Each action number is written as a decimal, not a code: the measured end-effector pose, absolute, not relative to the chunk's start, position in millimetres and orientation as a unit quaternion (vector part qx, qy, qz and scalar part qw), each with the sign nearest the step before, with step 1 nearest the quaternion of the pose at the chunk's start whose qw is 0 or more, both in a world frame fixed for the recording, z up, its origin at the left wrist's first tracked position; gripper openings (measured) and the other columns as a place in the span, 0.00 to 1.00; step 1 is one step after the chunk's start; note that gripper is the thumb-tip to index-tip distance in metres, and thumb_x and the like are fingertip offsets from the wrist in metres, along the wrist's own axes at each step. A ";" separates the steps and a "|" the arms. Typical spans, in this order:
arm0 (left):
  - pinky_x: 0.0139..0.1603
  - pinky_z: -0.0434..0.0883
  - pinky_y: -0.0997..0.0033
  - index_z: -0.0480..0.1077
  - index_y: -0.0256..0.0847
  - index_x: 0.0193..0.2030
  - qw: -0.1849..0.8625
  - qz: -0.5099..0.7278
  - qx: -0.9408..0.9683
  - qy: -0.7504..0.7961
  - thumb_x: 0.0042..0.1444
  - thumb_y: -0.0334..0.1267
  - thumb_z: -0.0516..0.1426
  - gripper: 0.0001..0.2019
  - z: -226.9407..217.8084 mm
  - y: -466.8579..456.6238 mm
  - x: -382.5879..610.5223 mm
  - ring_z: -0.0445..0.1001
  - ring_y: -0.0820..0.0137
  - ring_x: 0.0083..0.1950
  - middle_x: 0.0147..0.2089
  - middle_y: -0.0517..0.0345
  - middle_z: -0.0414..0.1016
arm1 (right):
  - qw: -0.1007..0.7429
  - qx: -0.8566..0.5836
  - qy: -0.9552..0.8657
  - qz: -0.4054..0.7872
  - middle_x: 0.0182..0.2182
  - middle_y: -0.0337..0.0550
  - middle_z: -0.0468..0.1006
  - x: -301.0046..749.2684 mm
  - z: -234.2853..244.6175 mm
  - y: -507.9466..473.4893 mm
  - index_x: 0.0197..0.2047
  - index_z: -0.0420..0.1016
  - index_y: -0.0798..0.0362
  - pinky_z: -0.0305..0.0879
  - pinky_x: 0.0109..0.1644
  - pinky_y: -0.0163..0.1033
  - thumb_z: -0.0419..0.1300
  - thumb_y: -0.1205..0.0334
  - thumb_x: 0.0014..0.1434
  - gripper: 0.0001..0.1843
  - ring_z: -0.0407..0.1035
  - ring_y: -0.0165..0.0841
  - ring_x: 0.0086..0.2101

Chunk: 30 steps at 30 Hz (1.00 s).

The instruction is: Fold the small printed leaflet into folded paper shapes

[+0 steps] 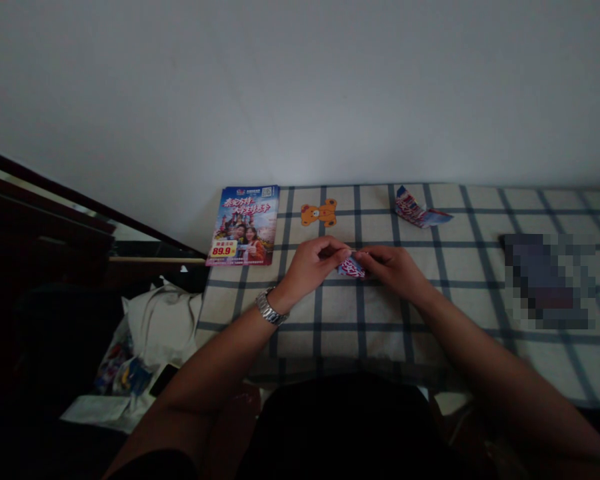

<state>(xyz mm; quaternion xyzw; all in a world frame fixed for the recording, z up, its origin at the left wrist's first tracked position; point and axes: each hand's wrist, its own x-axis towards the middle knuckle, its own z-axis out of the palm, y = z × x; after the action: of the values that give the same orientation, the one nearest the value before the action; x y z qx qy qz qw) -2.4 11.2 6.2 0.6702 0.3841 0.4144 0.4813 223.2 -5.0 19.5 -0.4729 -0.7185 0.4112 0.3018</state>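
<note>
Between my two hands is a small folded paper leaflet [351, 268], printed in purple, white and blue. My left hand [316, 264], with a metal watch [271, 307] on its wrist, pinches the leaflet's left side. The fingers of my right hand [391, 268] pinch its right side; the fingertips of both hands nearly meet at its upper edge. Behind my right hand, another folded leaflet [420, 212] stands partly opened on the checked tablecloth [300, 333]. A stack of flat printed leaflets [244, 227] lies to the left, beyond my left hand.
An orange bear figure [319, 213] lies on the cloth near the leaflet stack. A dark, pixelated object [545, 277] is at the right. Below the table's left edge are a white bag [163, 313] and a dark phone-like object [164, 380]. A pale wall [330, 93] rises behind the table.
</note>
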 end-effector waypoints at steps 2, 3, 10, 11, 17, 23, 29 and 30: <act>0.40 0.77 0.72 0.80 0.41 0.42 0.482 0.420 0.667 0.382 0.66 0.52 0.66 0.15 7.4 10.7 -2.1 0.80 0.71 0.36 0.37 0.56 0.83 | 0.308 -0.474 -0.706 0.427 0.26 0.39 0.79 222.4 18.5 -5.1 0.33 0.80 0.51 0.64 0.33 0.37 0.58 0.38 0.71 0.27 0.72 0.33 0.29; 0.40 0.77 0.72 0.80 0.41 0.42 0.484 0.421 0.667 0.380 0.66 0.52 0.65 0.15 7.9 10.4 -2.0 0.80 0.71 0.37 0.37 0.56 0.83 | 0.310 -0.473 -0.697 0.440 0.27 0.40 0.80 222.1 17.6 -5.3 0.34 0.81 0.51 0.66 0.34 0.38 0.58 0.38 0.71 0.26 0.73 0.34 0.30; 0.42 0.78 0.70 0.80 0.41 0.43 0.485 0.423 0.666 0.378 0.67 0.52 0.65 0.15 6.1 12.0 -1.8 0.82 0.69 0.39 0.39 0.55 0.84 | 0.319 -0.459 -0.637 0.531 0.36 0.44 0.86 221.1 6.0 -6.0 0.46 0.83 0.50 0.78 0.37 0.44 0.70 0.39 0.62 0.23 0.80 0.39 0.32; 0.42 0.78 0.70 0.80 0.42 0.45 0.482 0.424 0.667 0.380 0.67 0.52 0.65 0.15 5.7 12.2 -1.7 0.82 0.69 0.39 0.39 0.55 0.84 | 0.320 -0.458 -0.636 0.532 0.36 0.45 0.86 221.1 4.9 -5.7 0.46 0.83 0.49 0.79 0.38 0.45 0.69 0.39 0.62 0.22 0.80 0.39 0.33; 0.45 0.78 0.69 0.80 0.43 0.48 0.453 0.423 0.689 0.376 0.70 0.52 0.62 0.14 7.0 11.3 -1.6 0.82 0.69 0.42 0.43 0.54 0.84 | 0.322 -0.464 -0.631 0.532 0.34 0.44 0.86 223.5 6.1 -3.5 0.44 0.82 0.49 0.77 0.36 0.43 0.69 0.41 0.63 0.19 0.79 0.38 0.31; 0.47 0.79 0.68 0.78 0.42 0.50 0.495 0.436 0.653 0.373 0.66 0.51 0.66 0.16 -0.9 13.9 -3.0 0.82 0.69 0.43 0.44 0.54 0.83 | 0.334 -0.485 -0.634 0.501 0.29 0.41 0.84 225.2 14.9 -3.1 0.39 0.81 0.50 0.72 0.33 0.40 0.70 0.44 0.62 0.17 0.77 0.36 0.29; 0.41 0.78 0.73 0.76 0.39 0.45 0.529 0.431 0.631 0.369 0.64 0.49 0.67 0.15 -8.2 16.0 -4.1 0.80 0.72 0.37 0.38 0.56 0.82 | 0.326 -0.485 -0.632 0.510 0.30 0.42 0.84 224.8 12.9 -2.0 0.40 0.81 0.51 0.72 0.33 0.40 0.70 0.44 0.62 0.18 0.77 0.36 0.30; 0.40 0.77 0.73 0.76 0.39 0.44 0.530 0.435 0.628 0.369 0.64 0.48 0.67 0.14 -8.0 15.7 -4.2 0.80 0.73 0.36 0.38 0.56 0.81 | 0.325 -0.485 -0.630 0.512 0.31 0.42 0.84 224.6 12.3 -1.9 0.40 0.81 0.51 0.72 0.34 0.40 0.70 0.43 0.62 0.18 0.77 0.36 0.30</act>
<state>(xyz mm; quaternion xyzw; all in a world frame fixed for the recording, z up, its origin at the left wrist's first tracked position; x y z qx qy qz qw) -4.2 15.7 -8.0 0.6276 0.3688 0.4350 0.5300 224.6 -1.9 12.3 -0.4846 -0.6303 0.5122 0.3248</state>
